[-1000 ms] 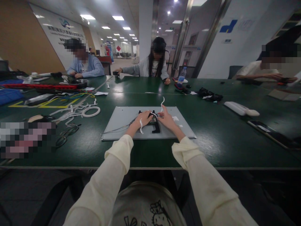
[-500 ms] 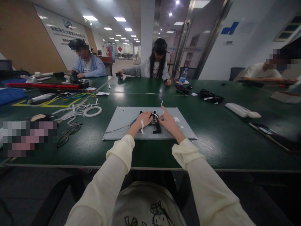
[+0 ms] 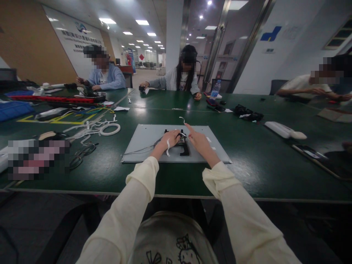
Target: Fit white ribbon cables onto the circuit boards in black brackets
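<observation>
My left hand point(image 3: 171, 139) is closed over the left side of a black frame-like device point(image 3: 184, 149) with what looks like a circuit board in it. A strip of white tape point(image 3: 168, 147) clings to the back of that hand. My right hand point(image 3: 198, 141) hovers at the device's right side, index finger stretched forward and the other fingers loosely bent. From its index fingertip sticks a thin curled strip of white tape point(image 3: 182, 120). Underneath lies a flat grey board point(image 3: 143, 137). A grey cable point(image 3: 140, 150) runs left from the device.
To the left lie a white ring-shaped coil point(image 3: 110, 128), tangled white cords, eyeglasses point(image 3: 82, 154) and a blue bin point(image 3: 16, 110). A white handheld object point(image 3: 284, 130) and a phone point(image 3: 310, 151) are on the right. Several people sit around the green table point(image 3: 162, 179); a water bottle point(image 3: 216, 90) stands far back.
My right hand has drawn slightly up and away from the device, and the tape strip on its index finger has swung left. My left hand stays on the device.
</observation>
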A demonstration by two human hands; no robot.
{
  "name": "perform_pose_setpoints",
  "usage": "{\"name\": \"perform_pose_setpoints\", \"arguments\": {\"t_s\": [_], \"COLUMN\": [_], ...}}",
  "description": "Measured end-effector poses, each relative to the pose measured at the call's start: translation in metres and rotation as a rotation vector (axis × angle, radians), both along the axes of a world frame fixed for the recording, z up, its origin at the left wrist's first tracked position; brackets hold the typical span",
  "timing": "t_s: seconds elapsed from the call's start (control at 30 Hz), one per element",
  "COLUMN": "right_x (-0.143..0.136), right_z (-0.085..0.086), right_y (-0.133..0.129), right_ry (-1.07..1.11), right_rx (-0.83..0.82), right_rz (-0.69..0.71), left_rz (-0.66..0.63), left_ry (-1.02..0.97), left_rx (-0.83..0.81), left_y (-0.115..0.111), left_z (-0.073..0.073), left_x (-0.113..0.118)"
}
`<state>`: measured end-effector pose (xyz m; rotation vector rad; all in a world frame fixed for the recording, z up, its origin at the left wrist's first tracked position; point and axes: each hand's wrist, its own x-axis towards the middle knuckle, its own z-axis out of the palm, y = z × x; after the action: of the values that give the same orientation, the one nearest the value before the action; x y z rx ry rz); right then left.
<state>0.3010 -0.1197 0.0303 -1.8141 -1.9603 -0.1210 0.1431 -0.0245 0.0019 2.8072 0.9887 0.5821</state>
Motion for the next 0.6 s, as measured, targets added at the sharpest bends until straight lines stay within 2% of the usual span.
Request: {"name": "perform_pose_setpoints", "arguments": {"t_s": [0.17, 0.4, 0.6], "right_x": [0.0, -0.008, -0.012], "right_z": [-0.002, 0.004, 0.007], "right_y": [-0.001, -0.006, -0.012], "right_ry": [-0.059, -0.167, -0.207], "right_rx": [-0.064, -0.177, -0.198], "right_rz": [0.075, 0.031, 0.019], "left_rz": [-0.012, 0.019, 0.071], "left_ry": [0.062, 0.171, 0.188], "left_rx": [0.015, -0.006, -0.052], "left_y": [0.003, 0.006, 0.01], "left_z": [-0.002, 0.004, 0.008], "left_x": [0.002, 0.006, 0.001]}}
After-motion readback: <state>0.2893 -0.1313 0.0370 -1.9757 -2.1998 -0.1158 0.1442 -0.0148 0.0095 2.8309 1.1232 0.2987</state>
